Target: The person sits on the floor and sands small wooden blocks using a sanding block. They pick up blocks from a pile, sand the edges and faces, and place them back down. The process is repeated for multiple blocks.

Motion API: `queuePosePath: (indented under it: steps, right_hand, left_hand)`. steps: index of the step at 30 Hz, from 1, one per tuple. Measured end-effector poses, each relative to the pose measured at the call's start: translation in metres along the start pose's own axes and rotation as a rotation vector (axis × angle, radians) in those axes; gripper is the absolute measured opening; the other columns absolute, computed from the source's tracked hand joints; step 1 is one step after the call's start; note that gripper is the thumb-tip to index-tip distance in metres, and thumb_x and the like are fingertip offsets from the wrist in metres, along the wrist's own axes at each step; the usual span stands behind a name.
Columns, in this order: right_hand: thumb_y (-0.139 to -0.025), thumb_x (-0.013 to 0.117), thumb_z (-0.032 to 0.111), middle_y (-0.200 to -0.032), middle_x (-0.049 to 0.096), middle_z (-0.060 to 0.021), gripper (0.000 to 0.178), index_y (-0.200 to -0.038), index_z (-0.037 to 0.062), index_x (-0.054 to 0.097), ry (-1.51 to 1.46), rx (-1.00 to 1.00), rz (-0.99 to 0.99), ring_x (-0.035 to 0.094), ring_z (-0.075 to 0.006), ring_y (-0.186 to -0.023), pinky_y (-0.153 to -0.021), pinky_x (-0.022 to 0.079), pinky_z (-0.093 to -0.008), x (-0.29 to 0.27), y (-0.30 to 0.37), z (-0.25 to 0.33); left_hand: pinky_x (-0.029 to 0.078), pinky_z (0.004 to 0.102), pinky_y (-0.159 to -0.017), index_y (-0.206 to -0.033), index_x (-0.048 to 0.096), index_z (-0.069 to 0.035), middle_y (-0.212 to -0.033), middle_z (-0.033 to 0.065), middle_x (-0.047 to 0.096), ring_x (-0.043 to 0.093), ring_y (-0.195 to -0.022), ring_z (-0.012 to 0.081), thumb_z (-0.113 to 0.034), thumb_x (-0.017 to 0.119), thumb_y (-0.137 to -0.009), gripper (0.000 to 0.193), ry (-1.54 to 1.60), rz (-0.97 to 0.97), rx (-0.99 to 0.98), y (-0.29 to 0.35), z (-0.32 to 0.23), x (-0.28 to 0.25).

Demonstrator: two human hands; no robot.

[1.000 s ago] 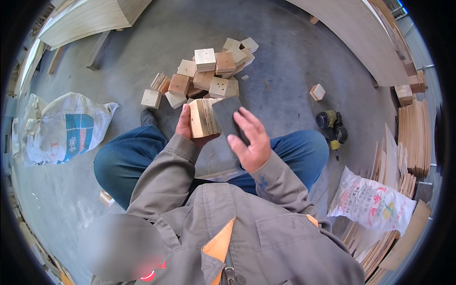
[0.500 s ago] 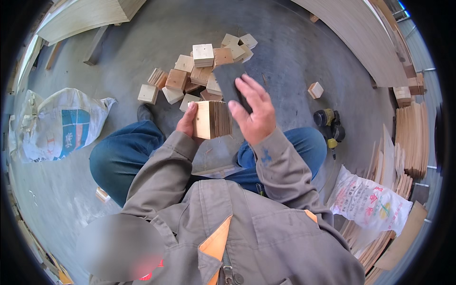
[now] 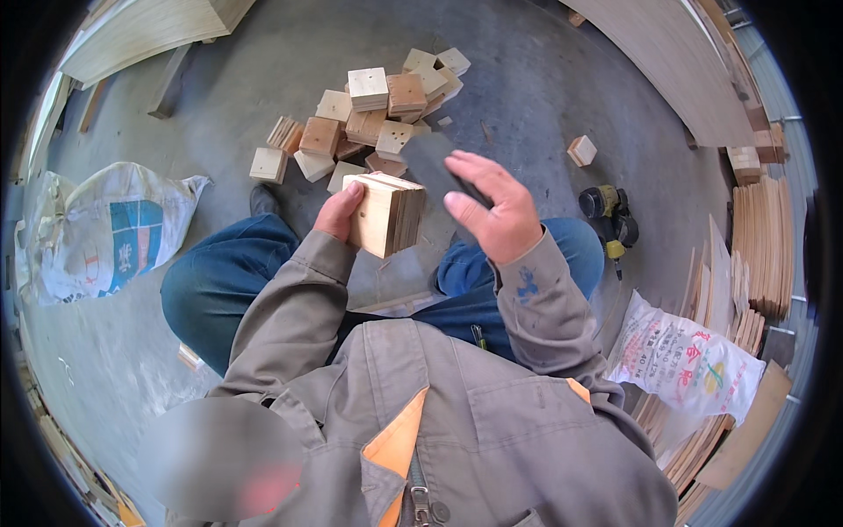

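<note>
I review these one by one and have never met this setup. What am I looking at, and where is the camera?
There's no machine here; the work is done bare-handed. A wide fisheye camera worn on the person's head looks down, so straight edges bend. The left hand holds a layered wooden block; the right hand grips a flat dark slab. On the floor lie a pile of wooden blocks, a drill and a white sack at the left.
</note>
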State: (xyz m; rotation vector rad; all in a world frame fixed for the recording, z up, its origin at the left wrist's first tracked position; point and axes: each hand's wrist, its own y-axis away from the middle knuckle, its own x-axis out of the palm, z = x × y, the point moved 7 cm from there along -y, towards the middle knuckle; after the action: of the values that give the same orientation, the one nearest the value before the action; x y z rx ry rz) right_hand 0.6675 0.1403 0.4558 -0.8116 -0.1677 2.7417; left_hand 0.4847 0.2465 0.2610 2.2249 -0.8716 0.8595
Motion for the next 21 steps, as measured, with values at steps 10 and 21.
queuePosePath:
  steps: [10, 21]
  right_hand:
    - [-0.088, 0.072, 0.015, -0.136, 0.065, -0.0183, 0.044, -0.129, -0.0005, 0.068, 0.131, 0.127, 0.235, 0.061, -0.0291, -0.127, -0.109, 0.046, -0.0370, 0.010, 0.004, -0.043]
    - [-0.090, 0.072, 0.013, -0.135, 0.065, -0.0198, 0.042, -0.129, -0.0006, 0.068, -0.097, 0.083, 0.245, 0.062, -0.0299, -0.124, -0.107, 0.048, -0.0377, 0.004, 0.009, -0.005]
  left_hand:
    - [0.049, 0.0352, -0.104, -0.143, 0.056, 0.002, -0.131, 0.0123, 0.066, 0.065, -0.116, 0.0215, -0.049, 0.084, -0.083, 0.084, -0.288, 0.073, -0.013, 0.010, -0.009, 0.027]
    - [0.049, 0.0353, -0.104, -0.142, 0.056, 0.003, -0.130, 0.0115, 0.067, 0.065, -0.116, 0.0212, -0.042, 0.081, -0.087, 0.076, -0.215, 0.057, -0.034, 0.006, -0.010, 0.014]
